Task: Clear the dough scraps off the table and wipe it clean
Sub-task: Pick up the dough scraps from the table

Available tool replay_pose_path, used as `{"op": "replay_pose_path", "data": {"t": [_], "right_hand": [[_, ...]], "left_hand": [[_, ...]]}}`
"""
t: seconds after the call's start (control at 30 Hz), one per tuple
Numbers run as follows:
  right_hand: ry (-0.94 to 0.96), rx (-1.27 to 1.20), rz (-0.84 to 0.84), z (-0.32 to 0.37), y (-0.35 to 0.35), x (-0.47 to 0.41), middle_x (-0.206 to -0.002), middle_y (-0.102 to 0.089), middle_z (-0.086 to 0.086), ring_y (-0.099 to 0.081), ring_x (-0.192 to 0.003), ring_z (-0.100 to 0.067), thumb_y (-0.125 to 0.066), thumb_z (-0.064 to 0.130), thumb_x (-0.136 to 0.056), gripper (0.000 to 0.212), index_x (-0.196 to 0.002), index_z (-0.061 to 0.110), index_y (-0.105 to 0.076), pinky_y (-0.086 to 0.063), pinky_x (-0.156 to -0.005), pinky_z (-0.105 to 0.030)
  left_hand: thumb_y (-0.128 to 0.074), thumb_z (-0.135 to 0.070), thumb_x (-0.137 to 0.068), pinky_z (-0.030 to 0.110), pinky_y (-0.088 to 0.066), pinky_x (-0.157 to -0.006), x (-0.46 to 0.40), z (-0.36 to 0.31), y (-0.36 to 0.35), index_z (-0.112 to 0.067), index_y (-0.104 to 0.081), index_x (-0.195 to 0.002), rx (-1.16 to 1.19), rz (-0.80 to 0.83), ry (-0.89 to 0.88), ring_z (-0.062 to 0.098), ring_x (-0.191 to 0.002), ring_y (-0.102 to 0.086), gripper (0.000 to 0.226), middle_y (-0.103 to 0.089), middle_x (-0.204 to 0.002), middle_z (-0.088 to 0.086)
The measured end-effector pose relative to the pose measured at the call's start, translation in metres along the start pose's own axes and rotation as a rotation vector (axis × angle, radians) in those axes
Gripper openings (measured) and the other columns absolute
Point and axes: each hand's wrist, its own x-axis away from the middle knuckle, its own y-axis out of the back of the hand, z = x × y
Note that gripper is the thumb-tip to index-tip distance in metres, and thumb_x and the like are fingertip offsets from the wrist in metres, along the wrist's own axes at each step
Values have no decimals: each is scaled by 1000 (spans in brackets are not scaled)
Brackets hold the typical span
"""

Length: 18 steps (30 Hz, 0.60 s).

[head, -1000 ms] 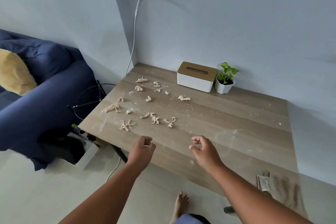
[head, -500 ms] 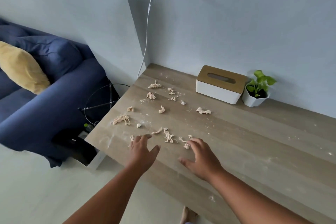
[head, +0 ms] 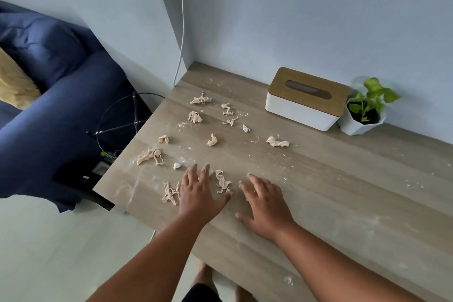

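Several pale dough scraps lie scattered over the left half of the wooden table, among thin smears of flour. My left hand is spread flat, fingers straight, beside a stringy scrap at the table's near left edge. A twisted scrap lies between my two hands. My right hand reaches forward with fingers extended, low over the wood just right of that scrap. Farther off lie a larger tangled scrap, a small lump and a longer piece. Neither hand holds anything.
A white tissue box with a wooden lid and a small potted plant stand against the back wall. A white cable hangs down the wall corner. A blue sofa and a wire side table sit left of the table.
Both hands have moved forward from the near edge onto the table among the nearest scraps, and their fingers have uncurled. The view has come closer and tilted down.
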Motion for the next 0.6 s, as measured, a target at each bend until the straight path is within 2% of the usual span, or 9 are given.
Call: {"op": "replay_pose_path", "data": {"t": [0.1,0.17,0.23,0.3,0.4,0.5,0.6], "right_hand": [[4,91,-48,0,-4,-3,-159,-41,-10,-48,-133,-34,-55,64,-85,74,-149,27,-49,-43,-103,-52],[20,145,-115,0,-8,-5,-149,-52,-10,-57,-121,-34,-55,59,-87,66,-144,26,-55,-49,-93,-50],[35,170,-178,-1,-14,-10,-139,-59,-9,-61,-110,-33,-57,54,-92,58,-142,24,-57,-51,-85,-47],[48,170,-218,-2,-20,-14,-129,-62,-8,-61,-101,-32,-60,47,-95,53,-141,21,-58,-51,-81,-45],[45,142,-295,-7,-27,-19,-114,-64,-7,-61,-89,-31,-68,40,-94,46,-134,17,-64,-54,-75,-43],[44,119,-380,-12,-35,-25,-102,-64,-6,-60,-82,-31,-64,35,-95,31,-119,16,-71,-54,-70,-42],[35,99,-416,-15,-41,-31,-93,-62,-6,-60,-77,-30,-55,28,-98,22,-104,16,-73,-52,-69,-40]], "left_hand": [[-56,-82,-73,47,-19,-127,-6,-8,-8,-27,-17,-161,2,34,-44,34,-155,-13,111,-18,-167,12],[-54,-77,-79,48,-18,-126,-6,-12,-14,-27,-17,-162,-13,42,-51,32,-155,-14,103,-18,-167,8],[-46,-74,-85,49,-20,-125,-6,-14,-18,-25,-23,-161,-30,14,-88,31,-152,-20,93,-25,-164,7],[-38,-68,-90,49,-28,-120,-5,-14,-22,-21,-35,-158,-51,-23,-158,32,-145,-33,82,-38,-157,9],[-42,-56,-93,50,-42,-106,-5,-11,-25,-18,-56,-144,-48,-106,-232,33,-125,-53,65,-53,-141,9],[-47,-40,-94,46,-47,-98,-6,-1,-29,-20,-65,-129,4,-171,-326,28,-113,-52,44,-54,-130,2],[-51,-21,-90,43,-52,-89,-15,11,-31,-17,-69,-114,60,-198,-460,29,-101,-52,29,-58,-117,3]]}}
